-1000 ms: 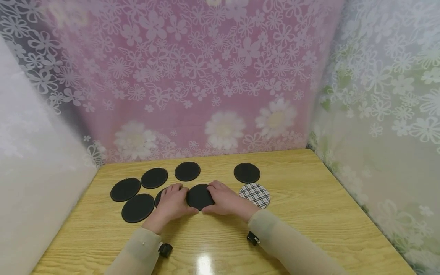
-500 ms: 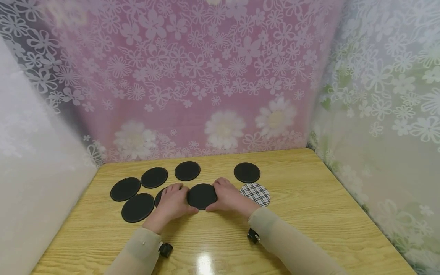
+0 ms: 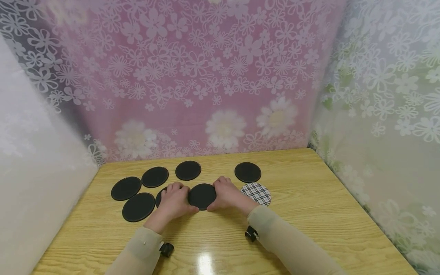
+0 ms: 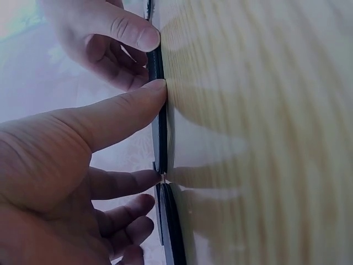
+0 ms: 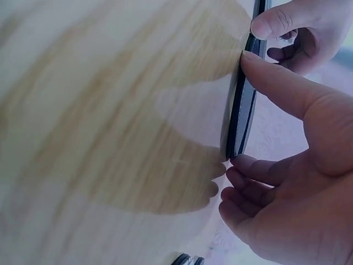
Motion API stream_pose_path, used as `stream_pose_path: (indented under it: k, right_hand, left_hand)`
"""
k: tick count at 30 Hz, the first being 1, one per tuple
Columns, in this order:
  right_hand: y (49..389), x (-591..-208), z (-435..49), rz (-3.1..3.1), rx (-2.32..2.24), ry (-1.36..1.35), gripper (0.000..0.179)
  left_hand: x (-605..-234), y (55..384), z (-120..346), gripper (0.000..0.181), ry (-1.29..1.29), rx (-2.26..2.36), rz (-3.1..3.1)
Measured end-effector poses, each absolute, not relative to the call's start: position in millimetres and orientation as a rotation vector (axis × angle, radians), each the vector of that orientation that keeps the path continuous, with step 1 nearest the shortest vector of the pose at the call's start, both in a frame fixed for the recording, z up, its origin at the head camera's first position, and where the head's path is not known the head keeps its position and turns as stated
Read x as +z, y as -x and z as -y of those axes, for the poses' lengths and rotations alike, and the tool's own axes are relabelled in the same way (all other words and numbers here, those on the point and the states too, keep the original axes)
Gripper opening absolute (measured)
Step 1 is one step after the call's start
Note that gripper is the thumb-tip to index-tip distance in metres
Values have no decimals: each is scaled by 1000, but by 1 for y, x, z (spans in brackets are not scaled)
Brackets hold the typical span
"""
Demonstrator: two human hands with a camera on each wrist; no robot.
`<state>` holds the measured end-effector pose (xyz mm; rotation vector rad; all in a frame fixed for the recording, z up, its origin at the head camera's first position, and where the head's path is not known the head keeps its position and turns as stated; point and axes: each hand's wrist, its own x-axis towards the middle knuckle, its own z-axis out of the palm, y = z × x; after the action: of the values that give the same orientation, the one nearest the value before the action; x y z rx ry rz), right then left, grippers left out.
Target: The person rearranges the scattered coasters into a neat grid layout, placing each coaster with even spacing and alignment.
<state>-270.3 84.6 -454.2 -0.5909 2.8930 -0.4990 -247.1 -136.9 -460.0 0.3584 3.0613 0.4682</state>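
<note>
A round black coaster lies on the table between my hands. My left hand grips its left side, with the thumb at the near edge. From the right, my right hand holds the rim between thumb and index finger. The right wrist view shows the coaster edge-on, low over the wood. Another black coaster is partly hidden behind the left hand. Under the right wrist, a white coaster with black checks is partly covered.
Several other black coasters lie flat at left and back, such as one at the left and one at the back right. The wooden table meets a pink flowered cloth behind and pale cloths at both sides.
The right hand has shifted slightly right, its fingers drawing back from the coaster's top to its rim, so more of the coaster shows. The left hand stays nearly still.
</note>
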Motion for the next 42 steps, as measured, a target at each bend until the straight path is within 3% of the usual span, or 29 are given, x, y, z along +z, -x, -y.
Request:
stream_pose_path:
  k: [24,42]
  right_hand:
    - [263,-450,-86,-2876,-623,468,99]
    - [262,-441,-119,-2864,-688,409,91]
  left_hand:
    - [-461,253,128,87,-417,674,-3001]
    - [-454,259,99,88,-472,720,-2972]
